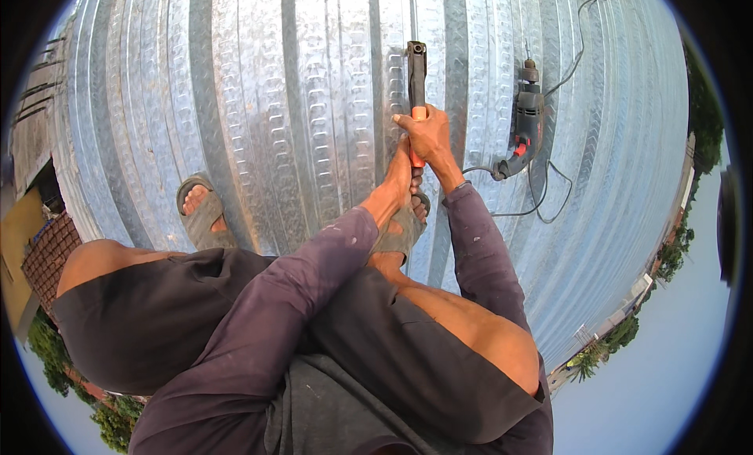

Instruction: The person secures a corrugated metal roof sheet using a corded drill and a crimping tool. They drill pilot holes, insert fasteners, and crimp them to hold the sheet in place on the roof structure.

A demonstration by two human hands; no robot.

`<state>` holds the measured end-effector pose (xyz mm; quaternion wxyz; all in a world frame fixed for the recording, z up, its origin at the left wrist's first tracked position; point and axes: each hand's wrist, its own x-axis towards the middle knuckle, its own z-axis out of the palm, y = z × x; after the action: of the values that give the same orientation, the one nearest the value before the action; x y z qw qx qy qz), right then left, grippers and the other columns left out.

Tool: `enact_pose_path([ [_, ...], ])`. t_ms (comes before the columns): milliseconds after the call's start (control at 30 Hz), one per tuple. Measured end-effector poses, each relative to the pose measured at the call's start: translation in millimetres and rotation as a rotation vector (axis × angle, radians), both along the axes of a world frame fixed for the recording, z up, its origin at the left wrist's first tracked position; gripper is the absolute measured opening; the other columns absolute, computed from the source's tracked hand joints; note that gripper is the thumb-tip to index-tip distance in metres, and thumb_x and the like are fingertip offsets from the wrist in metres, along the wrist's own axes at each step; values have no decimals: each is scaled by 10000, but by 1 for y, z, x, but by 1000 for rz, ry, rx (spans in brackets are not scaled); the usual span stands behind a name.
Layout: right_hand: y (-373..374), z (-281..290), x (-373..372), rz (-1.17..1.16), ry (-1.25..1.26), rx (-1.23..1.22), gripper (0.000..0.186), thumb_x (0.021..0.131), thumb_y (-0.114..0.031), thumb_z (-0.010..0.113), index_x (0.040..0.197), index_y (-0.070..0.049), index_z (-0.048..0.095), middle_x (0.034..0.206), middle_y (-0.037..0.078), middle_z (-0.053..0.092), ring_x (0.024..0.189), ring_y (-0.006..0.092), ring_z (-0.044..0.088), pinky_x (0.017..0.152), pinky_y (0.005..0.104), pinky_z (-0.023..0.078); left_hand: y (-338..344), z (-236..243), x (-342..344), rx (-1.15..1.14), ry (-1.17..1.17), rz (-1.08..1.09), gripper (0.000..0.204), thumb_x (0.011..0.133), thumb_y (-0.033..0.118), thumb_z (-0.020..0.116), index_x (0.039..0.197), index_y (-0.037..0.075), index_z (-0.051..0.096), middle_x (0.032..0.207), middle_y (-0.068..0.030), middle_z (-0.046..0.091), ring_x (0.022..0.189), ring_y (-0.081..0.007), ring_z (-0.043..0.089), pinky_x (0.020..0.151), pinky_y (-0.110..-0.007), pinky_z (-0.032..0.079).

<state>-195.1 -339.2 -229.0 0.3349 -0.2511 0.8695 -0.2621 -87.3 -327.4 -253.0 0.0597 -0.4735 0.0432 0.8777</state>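
Observation:
A hand riveter (416, 82) with a dark metal head and orange grips lies lengthwise over the ribbed metal sheet, its head pointing away from me. My right hand (431, 137) is closed around the upper part of the orange grip, with the thumb across it. Just below, my left hand (401, 176) wraps the lower end of the grip, close against the right hand. Part of the handles is hidden by my fingers. Whether the riveter's nose touches the sheet is hard to tell.
Ribbed metal sheeting (259, 70) spreads beneath me. To the right lies a corded power drill (529, 114), its black cable (558, 190) looping beside it. My sandaled feet (210, 212) rest on the ribs. Rooftops and trees (674, 251) show past the sheeting's edges.

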Motion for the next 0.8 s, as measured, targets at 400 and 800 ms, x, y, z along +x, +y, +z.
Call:
enact_pose_path([
  [400, 4, 170, -101, -236, -120, -49, 153, 754, -118, 708, 774, 33, 686, 635, 54, 591, 496, 93, 480, 478, 266, 377, -47, 50, -27, -932, -20, -207, 806, 928, 790, 319, 583, 86, 506, 579, -7, 438, 556, -145, 375, 538, -366, 315],
  [800, -18, 291, -38, 44, 112, 463, 221, 737, -188, 688, 737, 31, 656, 578, 36, 507, 516, 123, 482, 498, 298, 369, 3, 103, 34, -584, 224, -150, 715, 992, 700, 282, 651, 111, 500, 575, 0, 431, 523, -119, 403, 506, -307, 331],
])
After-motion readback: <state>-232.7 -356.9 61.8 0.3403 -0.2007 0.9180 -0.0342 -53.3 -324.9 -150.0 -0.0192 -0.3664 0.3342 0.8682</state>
